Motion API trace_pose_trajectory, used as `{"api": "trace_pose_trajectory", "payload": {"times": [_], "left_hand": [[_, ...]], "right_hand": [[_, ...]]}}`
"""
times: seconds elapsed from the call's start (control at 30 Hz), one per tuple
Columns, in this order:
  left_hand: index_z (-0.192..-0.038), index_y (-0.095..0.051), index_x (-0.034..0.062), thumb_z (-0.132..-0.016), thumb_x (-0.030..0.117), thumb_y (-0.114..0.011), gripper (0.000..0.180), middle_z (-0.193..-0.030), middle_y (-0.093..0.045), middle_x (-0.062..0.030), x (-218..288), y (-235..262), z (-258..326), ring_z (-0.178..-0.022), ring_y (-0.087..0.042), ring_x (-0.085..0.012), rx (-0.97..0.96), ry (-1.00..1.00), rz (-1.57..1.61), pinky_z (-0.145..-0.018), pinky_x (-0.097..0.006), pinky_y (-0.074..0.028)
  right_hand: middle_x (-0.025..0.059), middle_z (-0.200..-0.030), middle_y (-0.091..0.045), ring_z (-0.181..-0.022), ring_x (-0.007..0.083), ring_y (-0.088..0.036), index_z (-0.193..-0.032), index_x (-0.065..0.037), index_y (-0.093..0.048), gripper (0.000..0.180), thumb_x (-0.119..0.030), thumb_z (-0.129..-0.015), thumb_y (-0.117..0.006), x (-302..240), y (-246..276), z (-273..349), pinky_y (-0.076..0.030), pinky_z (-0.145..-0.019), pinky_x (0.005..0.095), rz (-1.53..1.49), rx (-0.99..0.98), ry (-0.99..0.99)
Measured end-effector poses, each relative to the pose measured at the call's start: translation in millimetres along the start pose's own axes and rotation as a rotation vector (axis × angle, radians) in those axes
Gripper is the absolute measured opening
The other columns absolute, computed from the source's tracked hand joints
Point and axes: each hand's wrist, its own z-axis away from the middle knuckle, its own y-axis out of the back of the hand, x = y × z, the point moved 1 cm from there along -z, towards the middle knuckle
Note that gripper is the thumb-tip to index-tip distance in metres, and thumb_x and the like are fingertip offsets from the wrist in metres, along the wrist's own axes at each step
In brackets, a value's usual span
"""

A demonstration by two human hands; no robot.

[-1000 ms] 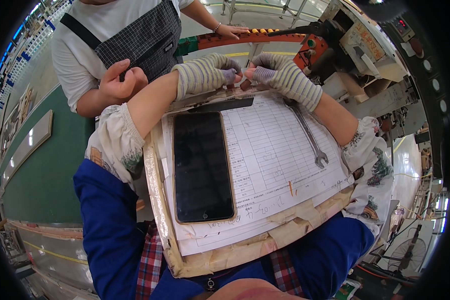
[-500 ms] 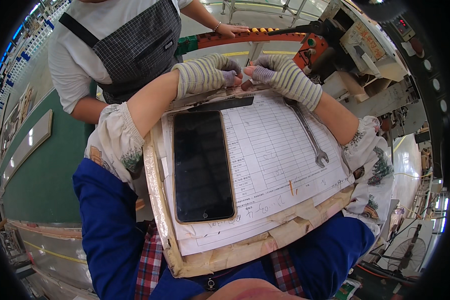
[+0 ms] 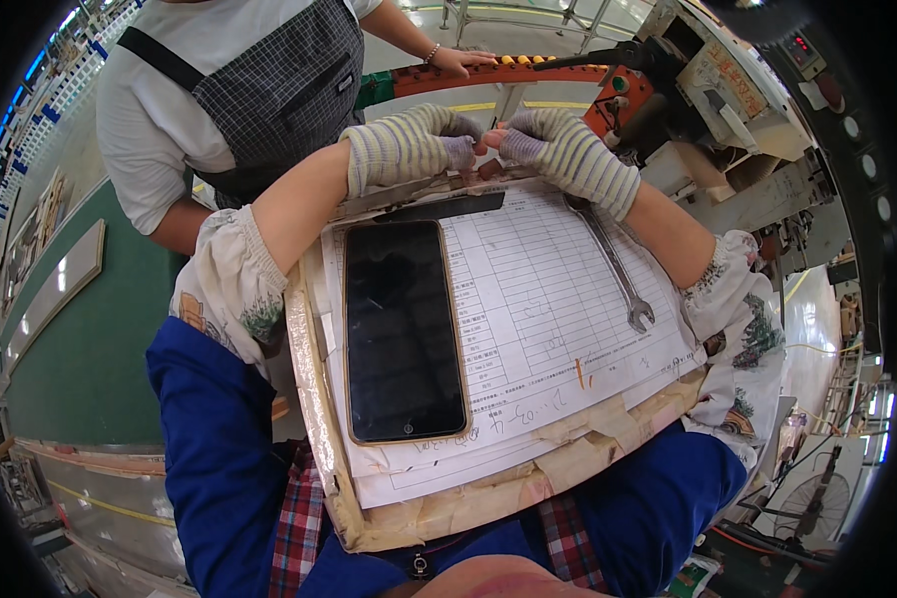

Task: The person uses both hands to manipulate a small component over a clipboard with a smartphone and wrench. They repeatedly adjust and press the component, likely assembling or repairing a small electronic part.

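Taped board [image 3: 508, 498] sits center frame, tan rim, printed sheets [image 3: 558, 274] on it. Left hand [image 3: 404, 149] and right hand [image 3: 573, 154], striped fingerless gloves, at its far edge, upper center. Fingers curled, tips brought together; can't tell if they pinch anything, contact point too small to read. Far rim partly hidden behind gloves; small reddish-brown block [image 3: 490, 170] just below the fingertips, outline unclear. Phone [image 3: 406, 329], dark screen, covers the sheets' left part; wrench [image 3: 616, 264] lies across their right. Handwriting faint. Co-worker [image 3: 279, 95] upper left, head cut off by frame, one hand on orange rail [image 3: 409, 82], other hidden behind left forearm. Machine [image 3: 718, 90] upper right; fan [image 3: 812, 503] lower right, blurry. Green table [image 3: 90, 339] at left.
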Motion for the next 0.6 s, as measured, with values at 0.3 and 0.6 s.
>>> {"api": "trace_pose_trajectory", "payload": {"times": [0.3, 0.6], "left_hand": [[-0.099, -0.063, 0.005, -0.074, 0.043, -0.066, 0.046, -0.086, -0.063, -0.0065, 4.2, 1.6, 2.6, -0.081, -0.057, -0.0163, -0.03, 0.114, 0.294, -0.077, -0.028, -0.043], [-0.098, -0.064, 0.004, -0.074, 0.042, -0.067, 0.045, -0.086, -0.063, -0.007, 17.9, 3.1, 5.2, -0.081, -0.057, -0.0162, -0.027, 0.137, 0.328, -0.077, -0.028, -0.042]], "right_hand": [[0.0016, -0.074, -0.059, -0.069, 0.007, -0.051, -0.092, 0.002, -0.063, 0.036, -0.032, -0.082, -0.062, -14.6, 4.5, -0.2, -0.043, -0.063, 0.022, 0.076, 0.004, -0.038], [0.0014, -0.079, -0.057, -0.074, 0.0071, -0.053, -0.093, 0.0, -0.06, 0.027, -0.022, -0.078, -0.061, -20.3, 9.5, 2.4, -0.044, -0.068, 0.0212, -0.094, -0.029, -0.037]]}}
